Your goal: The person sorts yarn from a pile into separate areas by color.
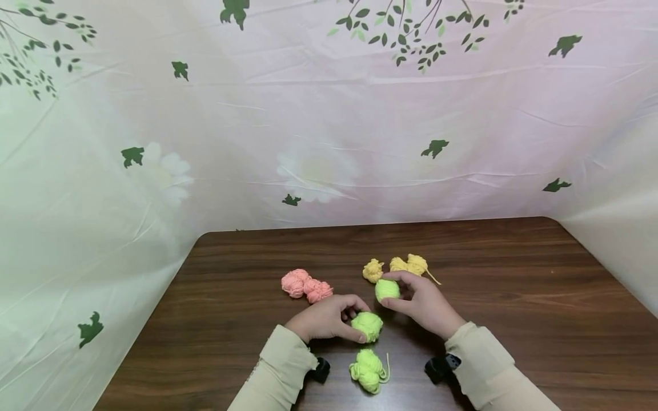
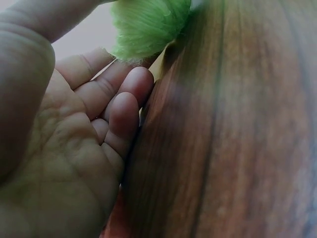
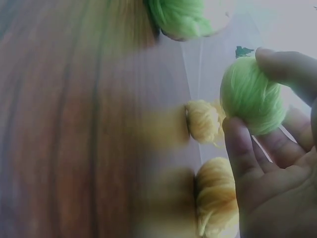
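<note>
My left hand [image 1: 328, 317] pinches a green yarn ball [image 1: 367, 326] between thumb and fingers, close over the table. In the left wrist view that ball [image 2: 148, 27] shows at the top, past the curled fingers. To the right and a little farther back, my right hand [image 1: 429, 305] holds a second green yarn ball [image 1: 387, 290]. The right wrist view has this ball [image 3: 251, 96] gripped between thumb and fingertips, raised off the table. A third green yarn ball [image 1: 368, 371], with a loose strand, lies on the table nearer the body, between the two wrists.
Two pink yarn balls [image 1: 307, 285] lie together beyond the left hand. Several yellow yarn balls [image 1: 408, 265] sit behind the right hand, one with a loose tail. The dark wooden table [image 1: 555, 297] ends at a leaf-patterned cloth [image 1: 360, 125] at the back and sides.
</note>
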Demonstrator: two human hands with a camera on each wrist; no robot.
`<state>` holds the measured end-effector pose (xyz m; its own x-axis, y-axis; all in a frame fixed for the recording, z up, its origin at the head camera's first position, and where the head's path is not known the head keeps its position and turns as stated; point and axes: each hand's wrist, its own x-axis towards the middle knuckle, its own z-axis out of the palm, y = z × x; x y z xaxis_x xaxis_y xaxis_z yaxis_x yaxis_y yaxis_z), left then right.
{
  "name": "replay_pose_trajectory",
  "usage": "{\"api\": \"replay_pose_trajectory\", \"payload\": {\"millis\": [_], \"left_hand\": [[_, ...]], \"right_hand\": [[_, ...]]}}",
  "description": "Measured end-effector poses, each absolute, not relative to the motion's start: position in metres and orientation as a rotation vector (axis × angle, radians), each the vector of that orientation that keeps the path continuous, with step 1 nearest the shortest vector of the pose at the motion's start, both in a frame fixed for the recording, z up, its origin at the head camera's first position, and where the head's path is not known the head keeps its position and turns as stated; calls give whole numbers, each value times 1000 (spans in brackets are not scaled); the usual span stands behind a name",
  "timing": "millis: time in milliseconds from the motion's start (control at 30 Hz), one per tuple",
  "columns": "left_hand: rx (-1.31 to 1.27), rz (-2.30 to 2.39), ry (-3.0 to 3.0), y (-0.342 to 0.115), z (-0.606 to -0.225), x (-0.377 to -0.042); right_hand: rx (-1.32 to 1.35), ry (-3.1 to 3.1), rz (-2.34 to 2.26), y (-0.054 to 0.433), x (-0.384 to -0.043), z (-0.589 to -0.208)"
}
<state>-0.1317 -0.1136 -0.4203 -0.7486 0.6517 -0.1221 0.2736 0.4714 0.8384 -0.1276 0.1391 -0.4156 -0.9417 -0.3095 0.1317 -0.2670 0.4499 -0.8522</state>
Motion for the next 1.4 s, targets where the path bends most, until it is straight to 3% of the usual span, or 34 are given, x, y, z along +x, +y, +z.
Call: {"api": "replay_pose_trajectory", "payload": {"millis": [1400], "left_hand": [[778,1188,2319,-113,-421,-130]], "right_hand": [[-357,2877,-1428,206,-116,-408]]}}
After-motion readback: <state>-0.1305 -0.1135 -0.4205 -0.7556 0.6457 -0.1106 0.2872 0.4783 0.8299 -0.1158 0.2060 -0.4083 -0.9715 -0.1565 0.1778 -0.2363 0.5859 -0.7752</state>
